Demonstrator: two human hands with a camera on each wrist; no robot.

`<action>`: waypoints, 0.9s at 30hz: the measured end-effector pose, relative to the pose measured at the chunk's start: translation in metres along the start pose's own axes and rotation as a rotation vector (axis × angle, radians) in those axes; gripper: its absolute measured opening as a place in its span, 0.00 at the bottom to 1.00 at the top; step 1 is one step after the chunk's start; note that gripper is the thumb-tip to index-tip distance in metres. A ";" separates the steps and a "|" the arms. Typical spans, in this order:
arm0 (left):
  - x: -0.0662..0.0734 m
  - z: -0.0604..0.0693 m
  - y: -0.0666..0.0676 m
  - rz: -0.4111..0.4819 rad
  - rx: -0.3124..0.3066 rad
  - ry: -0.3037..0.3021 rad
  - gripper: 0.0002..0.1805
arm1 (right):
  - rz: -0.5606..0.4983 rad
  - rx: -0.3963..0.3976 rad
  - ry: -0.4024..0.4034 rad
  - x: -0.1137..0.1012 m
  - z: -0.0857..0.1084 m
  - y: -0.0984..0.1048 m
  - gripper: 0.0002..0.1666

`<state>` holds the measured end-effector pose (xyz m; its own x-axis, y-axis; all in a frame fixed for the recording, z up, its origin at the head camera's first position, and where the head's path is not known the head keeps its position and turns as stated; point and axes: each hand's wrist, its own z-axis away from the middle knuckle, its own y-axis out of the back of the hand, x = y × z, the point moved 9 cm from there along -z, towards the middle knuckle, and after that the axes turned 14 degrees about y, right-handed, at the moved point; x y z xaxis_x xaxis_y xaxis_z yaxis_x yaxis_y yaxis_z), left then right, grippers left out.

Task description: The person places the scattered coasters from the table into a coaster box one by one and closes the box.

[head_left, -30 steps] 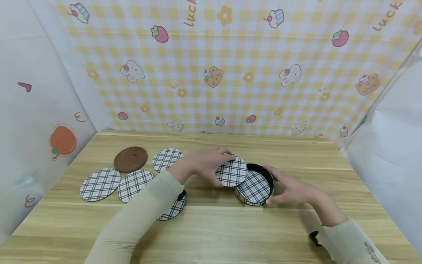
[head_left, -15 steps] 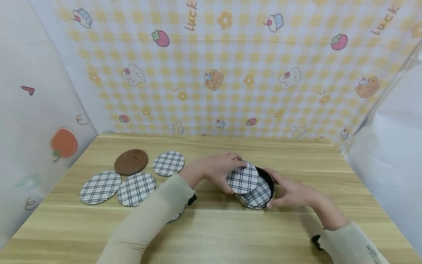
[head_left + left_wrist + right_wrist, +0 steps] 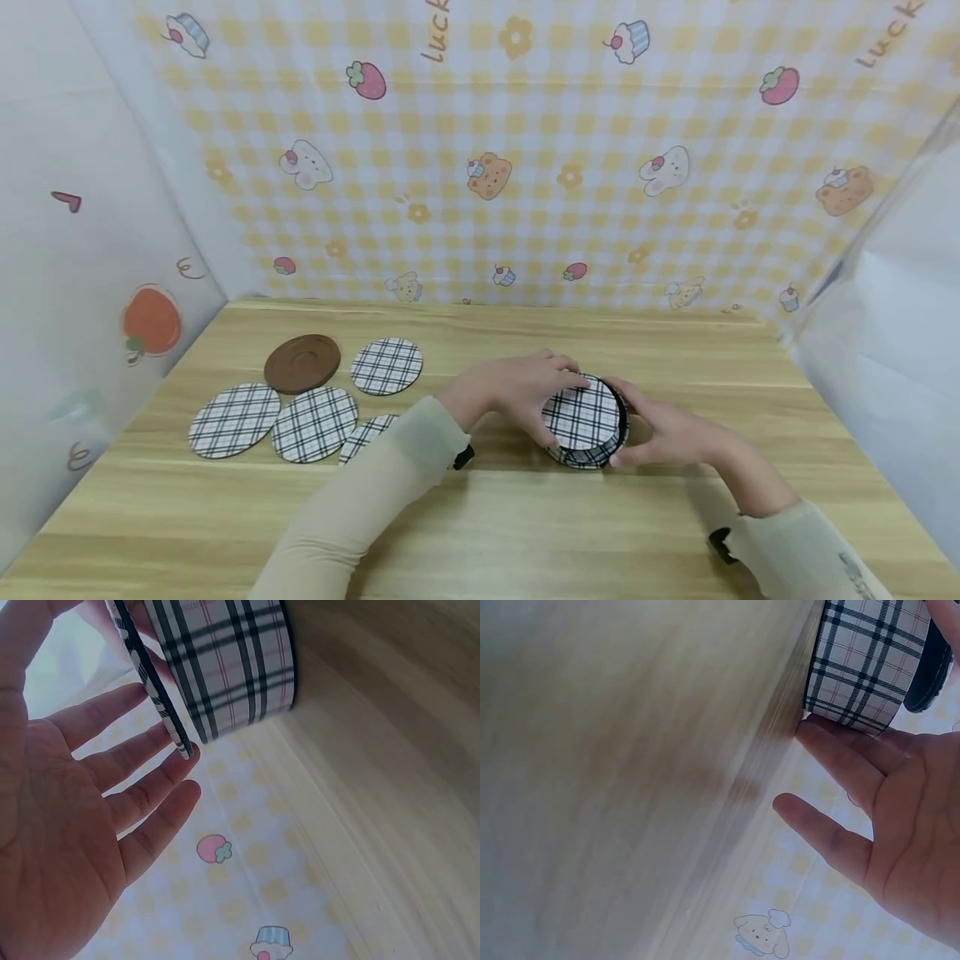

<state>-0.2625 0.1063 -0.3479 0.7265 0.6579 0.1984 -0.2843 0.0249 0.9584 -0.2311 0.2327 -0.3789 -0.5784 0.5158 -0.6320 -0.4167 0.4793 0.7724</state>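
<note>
My left hand (image 3: 528, 393) pinches a round plaid coaster (image 3: 583, 413) by its edge, just over the mouth of a round plaid holder (image 3: 581, 460). The left wrist view shows the coaster (image 3: 154, 686) edge-on, a narrow gap apart from the rim of the holder (image 3: 225, 660). On the holder's right side, my right hand (image 3: 667, 427) grips its wall between thumb and fingers. From the right wrist, the holder (image 3: 866, 664) stands on the table with fingertips against its wall. The coaster covers most of the holder's inside.
At the left of the wooden table (image 3: 480, 533) lie more plaid coasters: one at the far left (image 3: 235, 420), one beside it (image 3: 315, 424), one further back (image 3: 387, 367). Another coaster (image 3: 365, 437) is partly under my left sleeve. A brown round disc (image 3: 302, 364) lies behind them.
My left hand has carried the coaster rightward, from beside the holder to over its mouth. The right hand has kept its grip on the holder, which stays in place.
</note>
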 end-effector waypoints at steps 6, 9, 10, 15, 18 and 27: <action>0.004 -0.003 -0.002 -0.007 -0.001 0.011 0.49 | -0.004 -0.014 0.002 -0.001 -0.002 0.000 0.65; 0.006 -0.005 -0.004 -0.019 -0.010 0.019 0.49 | -0.003 -0.025 -0.008 -0.002 -0.001 0.000 0.65; 0.007 -0.006 -0.005 -0.024 -0.012 0.021 0.49 | -0.004 -0.027 -0.012 -0.002 -0.001 0.000 0.65; 0.008 -0.010 -0.006 -0.026 -0.010 0.027 0.48 | -0.010 -0.027 -0.022 -0.002 -0.001 -0.001 0.65; 0.008 -0.012 -0.006 -0.030 -0.008 0.030 0.47 | -0.013 -0.031 -0.031 0.000 0.000 -0.002 0.65; 0.005 -0.014 -0.009 -0.024 -0.001 0.022 0.47 | -0.020 -0.029 -0.027 0.000 0.000 -0.002 0.65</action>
<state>-0.2653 0.1201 -0.3584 0.7193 0.6735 0.1703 -0.2669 0.0416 0.9628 -0.2303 0.2314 -0.3798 -0.5505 0.5254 -0.6488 -0.4487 0.4692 0.7606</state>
